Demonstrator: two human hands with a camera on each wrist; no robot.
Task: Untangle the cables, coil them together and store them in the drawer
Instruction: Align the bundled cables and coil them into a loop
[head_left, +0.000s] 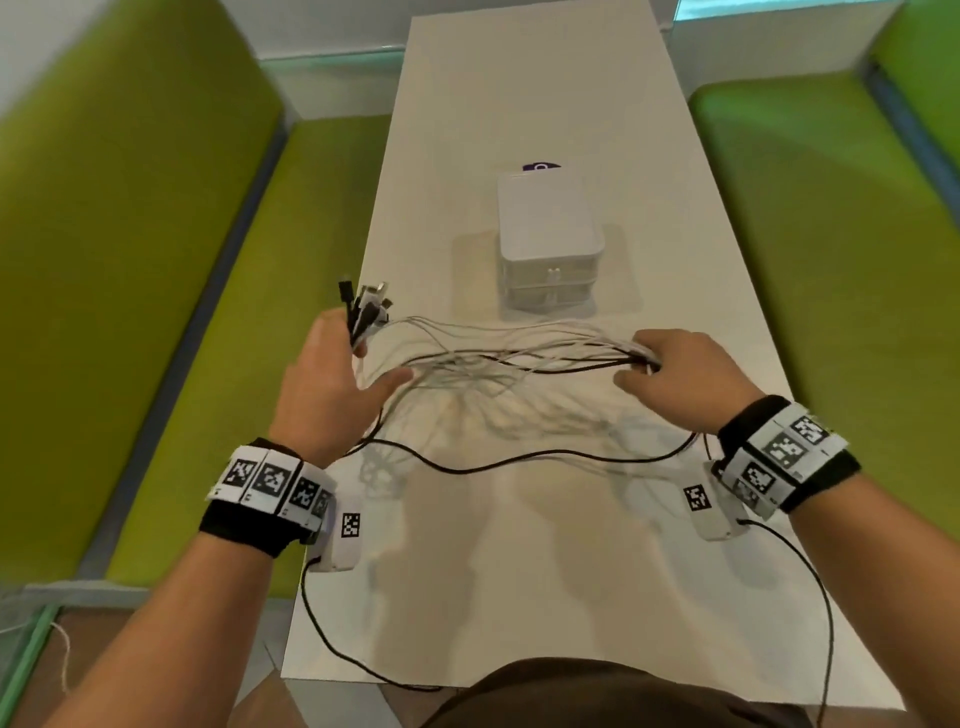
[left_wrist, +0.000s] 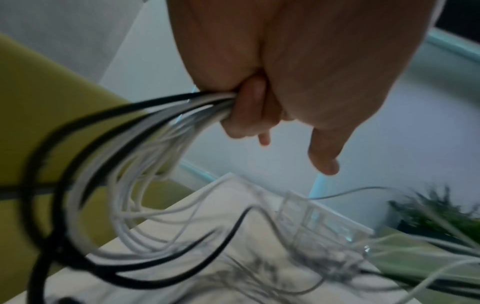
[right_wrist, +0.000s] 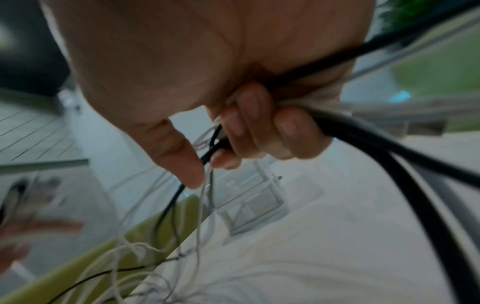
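Note:
A bundle of white and black cables (head_left: 498, 358) stretches above the white table between my two hands. My left hand (head_left: 332, 374) grips one end of the bundle, and the plugs (head_left: 366, 306) stick up past its fingers; its thumb points right. In the left wrist view the curled fingers (left_wrist: 249, 111) clamp the cables (left_wrist: 145, 131), which loop down. My right hand (head_left: 675, 369) grips the other end, fingers (right_wrist: 259, 127) curled round black and white cables (right_wrist: 389, 144). A small clear drawer unit (head_left: 548, 249) stands behind the cables with its drawers closed.
The white table (head_left: 571, 545) runs away from me between green benches (head_left: 130, 260) on both sides. A dark purple object (head_left: 540, 167) peeks out behind the drawer unit. Black wrist-camera leads (head_left: 332, 639) hang over the table's near edge.

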